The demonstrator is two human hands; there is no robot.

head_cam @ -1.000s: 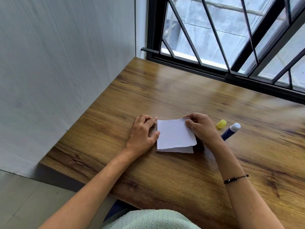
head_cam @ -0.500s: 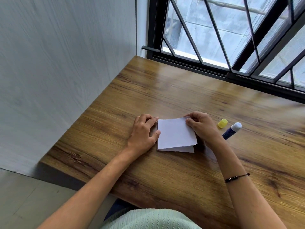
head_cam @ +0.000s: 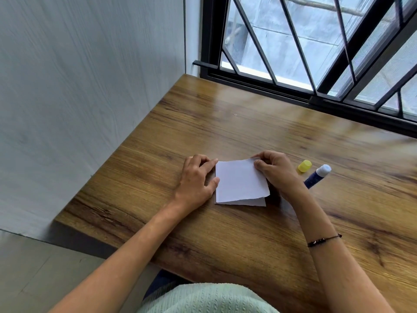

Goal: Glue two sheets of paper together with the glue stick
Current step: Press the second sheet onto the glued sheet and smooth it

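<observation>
Little has shifted: right hand (head_cam: 274,170) fingers pinch top sheet's (head_cam: 240,180) corner, left hand (head_cam: 196,177) curled alongside.

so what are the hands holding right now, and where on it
The right hand pinches the top sheet at its far right corner. The left hand holds nothing; its fingertips rest at the sheets' left edge.

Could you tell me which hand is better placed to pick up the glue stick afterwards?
Right. The right hand pinches the top sheet's far corner, with the uncapped glue stick and yellow cap just beyond it; the left hand rests across the paper.
</observation>
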